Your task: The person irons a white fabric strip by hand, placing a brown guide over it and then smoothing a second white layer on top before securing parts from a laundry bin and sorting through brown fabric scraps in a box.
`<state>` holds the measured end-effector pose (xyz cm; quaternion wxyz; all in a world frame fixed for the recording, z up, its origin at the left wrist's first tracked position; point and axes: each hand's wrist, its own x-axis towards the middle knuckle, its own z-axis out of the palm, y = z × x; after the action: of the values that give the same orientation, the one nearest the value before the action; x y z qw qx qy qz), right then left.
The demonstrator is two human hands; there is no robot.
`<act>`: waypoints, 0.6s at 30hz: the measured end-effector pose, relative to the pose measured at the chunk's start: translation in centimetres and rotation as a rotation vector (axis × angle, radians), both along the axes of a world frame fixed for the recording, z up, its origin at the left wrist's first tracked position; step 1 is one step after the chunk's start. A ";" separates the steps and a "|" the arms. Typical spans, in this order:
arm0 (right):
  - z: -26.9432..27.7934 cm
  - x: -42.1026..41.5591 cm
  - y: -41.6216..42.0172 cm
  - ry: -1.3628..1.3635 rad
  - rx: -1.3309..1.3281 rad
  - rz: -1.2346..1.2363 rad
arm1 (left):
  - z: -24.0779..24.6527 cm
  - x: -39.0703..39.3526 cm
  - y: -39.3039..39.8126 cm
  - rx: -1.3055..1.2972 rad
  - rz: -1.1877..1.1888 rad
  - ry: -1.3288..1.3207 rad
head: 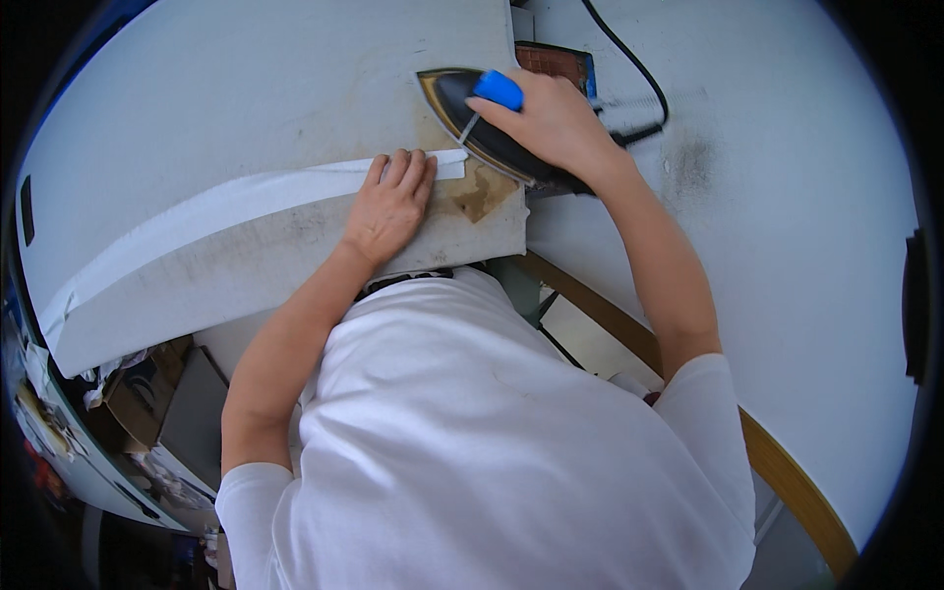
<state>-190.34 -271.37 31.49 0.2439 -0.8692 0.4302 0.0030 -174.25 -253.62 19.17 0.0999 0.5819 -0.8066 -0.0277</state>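
Observation:
My right hand (560, 122) is closed around the handle of a black electric iron (479, 122) with a blue part at the front of its grip. The iron's pointed tip faces the upper left, over the cloth-covered ironing surface (354, 74); whether its sole touches the cloth cannot be told. A long white fabric strip (243, 195) curves from the lower left to just beside the iron. On it, near its right end, my left hand (391, 203) lies flat with the fingers close together. A brown scorch stain (483, 193) marks the cover between the strip's end and the surface's corner.
Behind my right hand lies a reddish-brown iron rest (557, 63) with a dark and blue edge. The iron's black cord (634, 55) loops over the white table (796, 221) at the right. Cardboard boxes (144, 394) and crumpled material stand below the ironing surface's left part.

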 end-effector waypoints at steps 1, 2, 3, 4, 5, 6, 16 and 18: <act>-0.8 1.3 -1.0 0.027 0.011 0.058 | 0.0 -0.1 0.1 0.000 0.014 -0.003; -1.2 2.2 -1.6 0.053 0.023 0.113 | 0.2 -0.2 0.3 -0.002 0.021 -0.002; -1.1 2.8 -1.7 0.091 0.047 0.166 | 0.3 -0.2 0.5 -0.005 0.026 -0.001; -1.1 3.4 -1.9 0.128 0.071 0.223 | 0.4 -0.2 0.7 -0.006 0.037 -0.001; -1.1 3.9 -1.9 0.165 0.095 0.281 | 0.3 -0.1 1.0 -0.002 0.023 0.022; -1.0 3.9 -1.6 0.204 0.120 0.346 | 0.2 0.0 1.3 0.002 0.008 0.046; 1.0 2.8 1.0 0.325 0.209 0.414 | 3.5 8.7 1.1 0.068 0.307 0.106; 1.3 3.1 1.0 0.302 0.201 0.401 | 3.5 9.5 2.4 0.150 0.243 0.105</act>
<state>-187.27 -270.36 32.83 0.2566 -0.8982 0.2783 0.2236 -164.79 -251.24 22.66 0.1007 0.6789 -0.7196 -0.1057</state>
